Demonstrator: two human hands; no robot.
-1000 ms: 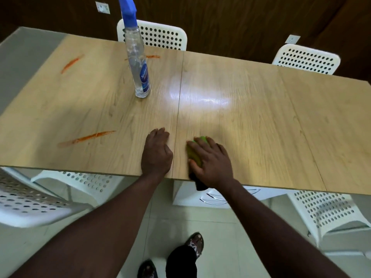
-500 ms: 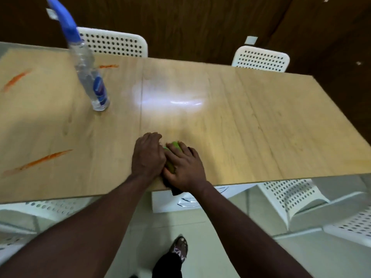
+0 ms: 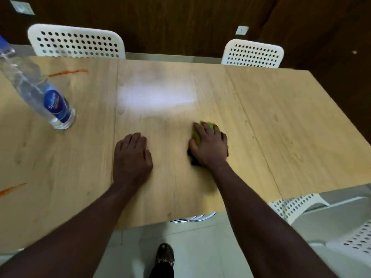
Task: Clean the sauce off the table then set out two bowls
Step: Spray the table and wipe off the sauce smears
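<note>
The wooden table (image 3: pixel 281 127) carries two orange sauce streaks: one near the far edge (image 3: pixel 68 72), one at the near left (image 3: pixel 12 189). My right hand (image 3: pixel 210 146) lies over a green sponge (image 3: pixel 195 135) with a dark underside, thumb and fingers wrapped round it, pressing it onto the table's middle. My left hand (image 3: pixel 131 157) rests on the wood to the sponge's left, fingers loosely bent, holding nothing. No bowls are in view.
A clear spray bottle (image 3: pixel 40 93) with a blue label stands at the left, between the two streaks. White perforated chairs stand at the far side (image 3: pixel 76 42) (image 3: pixel 253 54) and at the near right (image 3: pixel 301 203). My shoe (image 3: pixel 164 255) shows on the tiled floor.
My right hand has slid the sponge to the right and further onto the table, away from my left hand. The view has shifted right, so the bottle and streaks sit further left.
</note>
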